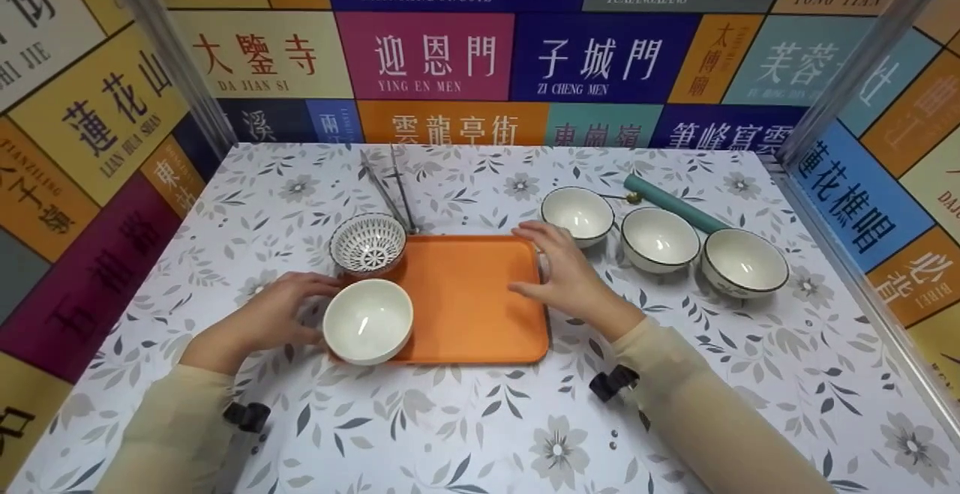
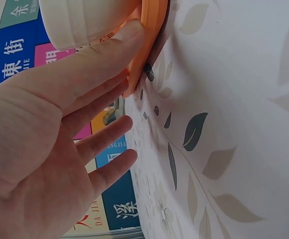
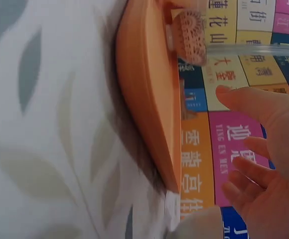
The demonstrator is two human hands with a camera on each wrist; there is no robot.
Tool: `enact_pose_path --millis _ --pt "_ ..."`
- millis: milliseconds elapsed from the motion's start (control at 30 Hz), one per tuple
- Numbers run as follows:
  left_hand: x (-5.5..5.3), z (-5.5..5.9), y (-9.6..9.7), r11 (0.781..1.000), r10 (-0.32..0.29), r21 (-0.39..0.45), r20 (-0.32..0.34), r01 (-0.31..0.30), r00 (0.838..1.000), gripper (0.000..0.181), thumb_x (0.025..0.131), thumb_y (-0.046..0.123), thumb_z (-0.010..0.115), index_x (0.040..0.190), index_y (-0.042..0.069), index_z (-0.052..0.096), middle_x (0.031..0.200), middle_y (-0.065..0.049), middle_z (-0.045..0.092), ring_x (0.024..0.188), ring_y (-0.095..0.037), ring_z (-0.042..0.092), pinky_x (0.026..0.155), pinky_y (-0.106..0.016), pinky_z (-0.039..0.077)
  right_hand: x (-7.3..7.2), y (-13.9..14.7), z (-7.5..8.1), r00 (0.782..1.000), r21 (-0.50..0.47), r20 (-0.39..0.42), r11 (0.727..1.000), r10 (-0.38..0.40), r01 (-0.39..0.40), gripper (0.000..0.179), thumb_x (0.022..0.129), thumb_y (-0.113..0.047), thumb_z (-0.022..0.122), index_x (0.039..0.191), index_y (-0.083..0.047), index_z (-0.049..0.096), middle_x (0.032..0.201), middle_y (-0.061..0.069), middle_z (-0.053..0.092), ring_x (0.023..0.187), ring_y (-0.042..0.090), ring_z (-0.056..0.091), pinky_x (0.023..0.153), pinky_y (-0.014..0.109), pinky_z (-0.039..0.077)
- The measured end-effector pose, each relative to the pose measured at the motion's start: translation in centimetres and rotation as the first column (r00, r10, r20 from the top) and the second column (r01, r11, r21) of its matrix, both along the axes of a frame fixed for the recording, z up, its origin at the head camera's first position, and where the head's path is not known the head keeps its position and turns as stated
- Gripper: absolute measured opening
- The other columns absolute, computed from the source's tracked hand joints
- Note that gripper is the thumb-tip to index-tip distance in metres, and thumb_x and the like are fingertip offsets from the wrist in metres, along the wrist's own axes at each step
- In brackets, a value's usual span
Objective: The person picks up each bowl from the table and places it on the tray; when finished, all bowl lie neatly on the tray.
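Note:
An orange tray (image 1: 480,299) lies on the table. At its left end stand a plain white bowl (image 1: 367,321), nearer me, and a bowl with a dark patterned inside (image 1: 367,244) behind it. My left hand (image 1: 274,310) is at the tray's left edge, close beside both bowls. In the left wrist view the thumb (image 2: 127,32) overlaps the tray's edge below the white bowl; whether it touches is unclear. The other fingers are spread and fairly straight. My right hand (image 1: 562,276) hovers by the tray's right edge, thumb and fingers apart, with nothing held.
Three white bowls with dark rims, left (image 1: 577,215), middle (image 1: 660,239) and right (image 1: 745,261), stand to the right. Behind them lie a green cylinder (image 1: 675,203) and a thin utensil with a gold-coloured end (image 1: 634,197). Metal utensils (image 1: 386,190) lie behind the patterned bowl.

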State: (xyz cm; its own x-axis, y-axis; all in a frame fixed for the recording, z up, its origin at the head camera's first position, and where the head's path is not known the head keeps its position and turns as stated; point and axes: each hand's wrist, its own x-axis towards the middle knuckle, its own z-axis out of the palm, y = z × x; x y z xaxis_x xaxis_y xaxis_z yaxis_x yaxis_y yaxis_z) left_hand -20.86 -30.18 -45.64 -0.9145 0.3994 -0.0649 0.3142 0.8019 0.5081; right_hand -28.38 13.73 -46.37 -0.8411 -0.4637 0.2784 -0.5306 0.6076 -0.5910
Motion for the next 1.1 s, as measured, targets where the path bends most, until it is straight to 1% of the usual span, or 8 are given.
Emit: enact_pose_path --millis 33,133,233,400,567,833,1033,1100 --pt "0.0 0.0 0.0 1.0 0.001 -0.001 0.002 -0.001 1.0 0.062 0.072 0.007 0.085 0.132 0.004 0.069 0.143 -0.018 0.061 0.139 -0.047 0.046 0.116 -0.069 0.034 -0.5 0.7 0.1 1.0 0.009 -0.011 1.0 -0.016 0.016 0.081 0.078 -0.026 0.091 0.148 -0.008 0.054 0.156 0.01 0.048 0.147 0.032 0.038 0.125 0.05 0.032" --pt "0.0 0.0 0.0 1.0 0.007 0.0 0.011 -0.007 1.0 0.063 0.071 0.006 0.085 0.132 0.004 0.069 0.144 -0.017 0.061 0.14 -0.046 0.046 0.117 -0.068 0.034 -1.8 2.6 0.5 0.997 0.064 -0.029 0.995 -0.07 0.072 0.085 0.078 -0.03 0.091 0.151 -0.01 0.051 0.159 0.013 0.042 0.149 0.035 0.033 0.124 0.055 0.032" --pt "0.0 0.0 0.0 1.0 0.014 0.002 0.02 -0.014 1.0 0.064 0.071 0.005 0.085 0.132 0.004 0.068 0.144 -0.018 0.06 0.14 -0.047 0.045 0.117 -0.069 0.033 -3.0 4.3 1.0 0.991 0.132 -0.04 0.982 -0.128 0.132 0.092 0.077 -0.036 0.091 0.154 -0.011 0.047 0.161 0.016 0.037 0.149 0.038 0.029 0.123 0.059 0.031" --pt "0.0 0.1 0.0 1.0 0.028 0.0 0.032 -0.028 0.999 0.064 0.072 0.007 0.087 0.133 0.004 0.068 0.145 -0.018 0.06 0.14 -0.047 0.045 0.117 -0.07 0.032 -4.7 6.3 1.8 0.981 0.189 -0.018 0.963 -0.195 0.194 0.101 0.075 -0.048 0.09 0.156 -0.011 0.042 0.163 0.016 0.034 0.15 0.039 0.027 0.122 0.062 0.031" --pt "-0.2 0.1 0.1 1.0 0.031 -0.001 0.039 -0.031 0.999 0.065 0.072 0.007 0.088 0.134 0.004 0.068 0.145 -0.017 0.06 0.14 -0.046 0.044 0.117 -0.069 0.032 -6.0 7.4 2.0 0.98 0.188 0.029 0.964 -0.197 0.188 0.107 0.073 -0.057 0.089 0.156 -0.01 0.042 0.164 0.014 0.034 0.151 0.038 0.027 0.121 0.062 0.034" --pt "-0.1 0.1 0.1 1.0 0.028 -0.004 0.039 -0.028 0.999 0.066 0.071 0.008 0.088 0.134 0.005 0.068 0.145 -0.015 0.06 0.14 -0.045 0.045 0.117 -0.069 0.033 -7.3 8.1 1.6 0.975 0.175 0.092 0.967 -0.204 0.186 0.111 0.069 -0.057 0.091 0.157 -0.01 0.041 0.162 0.015 0.033 0.145 0.036 0.031 0.119 0.061 0.037" --pt "-0.2 0.0 0.0 1.0 -0.015 -0.007 -0.026 0.015 1.0 0.063 0.07 0.007 0.086 0.131 0.002 0.069 0.142 -0.018 0.062 0.137 -0.046 0.048 0.116 -0.067 0.036 -8.1 8.5 1.7 0.975 0.184 0.114 0.968 -0.193 0.17 0.115 0.069 -0.057 0.091 0.157 -0.005 0.039 0.159 0.017 0.037 0.143 0.035 0.033 0.121 0.059 0.034" --pt "-0.2 0.0 0.0 1.0 -0.025 -0.01 -0.034 0.025 0.999 0.063 0.07 0.008 0.085 0.13 0.002 0.069 0.142 -0.019 0.062 0.137 -0.046 0.048 0.116 -0.067 0.036 -8.3 8.6 1.7 0.972 0.196 0.118 0.964 -0.204 0.178 0.116 0.069 -0.058 0.091 0.157 -0.004 0.039 0.159 0.017 0.037 0.144 0.035 0.032 0.122 0.059 0.034"
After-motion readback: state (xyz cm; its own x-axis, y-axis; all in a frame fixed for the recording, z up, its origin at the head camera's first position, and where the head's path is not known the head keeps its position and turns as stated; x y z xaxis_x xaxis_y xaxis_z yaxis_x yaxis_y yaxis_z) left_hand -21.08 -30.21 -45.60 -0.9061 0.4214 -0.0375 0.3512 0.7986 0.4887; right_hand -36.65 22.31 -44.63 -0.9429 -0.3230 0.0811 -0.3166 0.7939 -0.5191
